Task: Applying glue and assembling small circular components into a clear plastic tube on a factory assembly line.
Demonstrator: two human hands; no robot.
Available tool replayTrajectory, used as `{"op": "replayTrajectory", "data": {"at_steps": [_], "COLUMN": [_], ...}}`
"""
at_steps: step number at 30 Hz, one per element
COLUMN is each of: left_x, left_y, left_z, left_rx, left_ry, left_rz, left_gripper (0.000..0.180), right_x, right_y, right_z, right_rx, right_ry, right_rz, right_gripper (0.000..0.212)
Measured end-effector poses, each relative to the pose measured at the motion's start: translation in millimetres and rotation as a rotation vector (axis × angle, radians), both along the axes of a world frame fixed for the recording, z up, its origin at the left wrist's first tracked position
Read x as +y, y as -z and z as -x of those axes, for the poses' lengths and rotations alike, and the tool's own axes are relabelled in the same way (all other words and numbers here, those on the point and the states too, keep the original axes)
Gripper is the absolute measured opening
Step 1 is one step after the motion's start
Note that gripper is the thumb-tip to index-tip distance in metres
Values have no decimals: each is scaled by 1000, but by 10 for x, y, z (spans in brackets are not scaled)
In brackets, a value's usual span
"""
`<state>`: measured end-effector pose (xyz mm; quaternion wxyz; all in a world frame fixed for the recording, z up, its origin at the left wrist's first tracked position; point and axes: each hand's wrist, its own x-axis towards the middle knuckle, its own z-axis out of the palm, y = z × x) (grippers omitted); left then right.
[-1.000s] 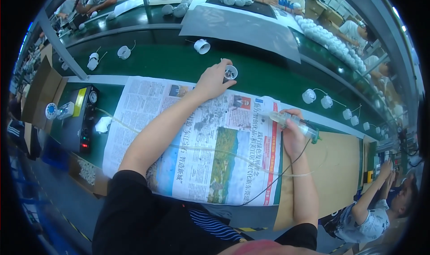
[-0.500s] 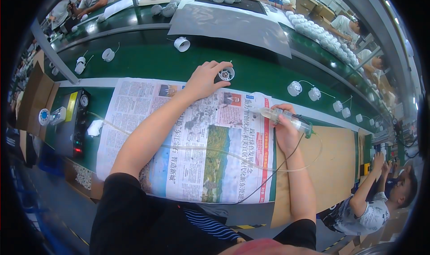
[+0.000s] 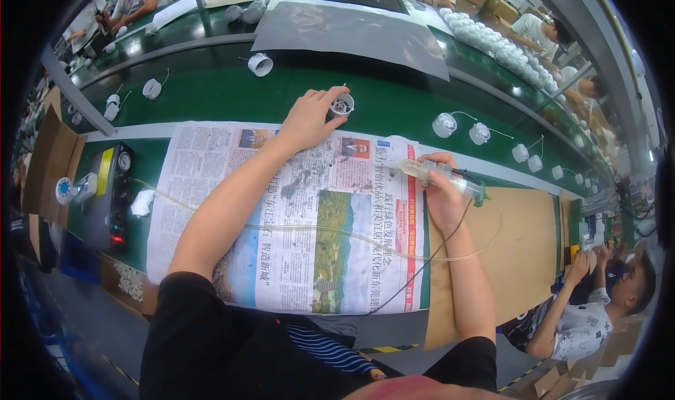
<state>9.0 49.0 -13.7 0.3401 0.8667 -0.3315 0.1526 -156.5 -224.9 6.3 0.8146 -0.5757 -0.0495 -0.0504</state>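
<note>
My left hand (image 3: pixel 309 121) reaches over the far edge of the newspaper (image 3: pixel 295 189). Its thumb and fingers close around a small white round housing (image 3: pixel 343 105), whose open face shows wiring or parts too small to make out. In my right hand (image 3: pixel 444 200) is a clear dispensing syringe (image 3: pixel 453 180) with a green end cap, tilted with its tip toward the left, over the paper's right side. From the cap a clear tube (image 3: pixel 365 242) loops back across the paper. A thin dark cable (image 3: pixel 415 277) also hangs down from the syringe. The tip stays apart from the housing.
A black dispenser box (image 3: pixel 112 196) with lit red digits stands at left, beside crumpled white tissue (image 3: pixel 142 202). More white housings (image 3: pixel 260 65) with wires lie along the green belt (image 3: pixel 211 94). Brown cardboard (image 3: pixel 499 259) lies at right. Co-workers sit beyond the belt and at right.
The whole view has shifted slightly. The housings lying on the belt have moved a little left relative to the newspaper. Both hands keep their holds.
</note>
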Motion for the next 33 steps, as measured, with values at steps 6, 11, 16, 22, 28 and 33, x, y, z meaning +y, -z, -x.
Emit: {"op": "replayTrajectory", "data": {"at_steps": [6, 11, 16, 22, 28, 33], "left_x": [1, -7, -17, -17, -21, -29], "left_y": [72, 134, 145, 64, 38, 14], "left_z": [-42, -63, -69, -53, -3, 3], "left_rx": [-48, -257, -247, -126, -13, -31], "left_ry": [-59, -183, -206, -130, -29, -83], "left_rz": [-2, -38, -59, 32, 112, 92], "left_gripper": [51, 53, 55, 56, 56, 51], "right_x": [-6, -19, -43, -52, -52, -44], "right_y": [12, 24, 28, 27, 22, 27], "right_z": [11, -5, -7, -8, -4, 12], "right_rx": [3, -14, -12, -19, -20, -10], "right_ry": [-22, -4, -48, -44, -43, -45], "right_rz": [-5, 3, 13, 15, 13, 23], "right_gripper": [27, 28, 28, 28, 28, 28]}}
